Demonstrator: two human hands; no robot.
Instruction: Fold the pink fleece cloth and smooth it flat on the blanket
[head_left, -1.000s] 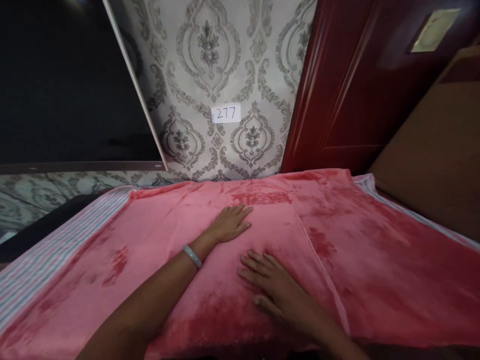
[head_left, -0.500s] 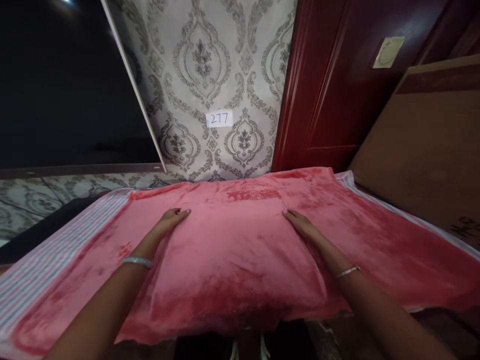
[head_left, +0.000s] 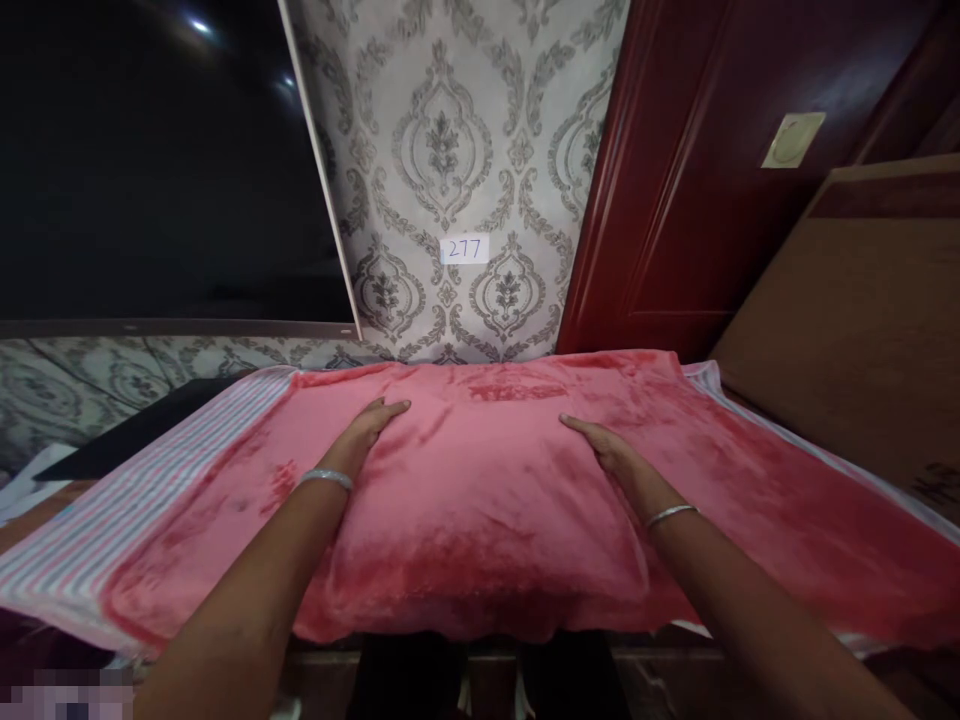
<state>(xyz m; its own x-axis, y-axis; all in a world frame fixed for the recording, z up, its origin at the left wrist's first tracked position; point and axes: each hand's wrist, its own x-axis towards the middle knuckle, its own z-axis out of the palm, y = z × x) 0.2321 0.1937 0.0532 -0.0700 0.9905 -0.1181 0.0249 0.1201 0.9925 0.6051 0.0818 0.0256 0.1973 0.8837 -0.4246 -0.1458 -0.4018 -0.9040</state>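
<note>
A plump pink plush pillow point(head_left: 480, 530) lies on a pink fleece blanket point(head_left: 795, 540), with a darker mottled patch along its front. My left hand point(head_left: 367, 430) presses into the pillow's left side, fingers together and a pale bangle on the wrist. My right hand point(head_left: 607, 450) presses into the opposite side, with a thin silver bangle point(head_left: 671, 516) on its wrist. Both hands hold the pillow between them. The pillow's far edge merges into the blanket, so the boundary is hard to see.
A striped blanket border point(head_left: 127, 510) runs along the left. Behind stand damask wallpaper point(head_left: 442, 150) with a "277" label point(head_left: 464, 249), a dark red door point(head_left: 675, 200), a dark screen point(head_left: 150, 170) and a brown board point(head_left: 847, 320).
My hands have moved from the pillow's middle, one behind the other, to its two sides. The pillow now looks rounder and more gathered. The view has shifted slightly.
</note>
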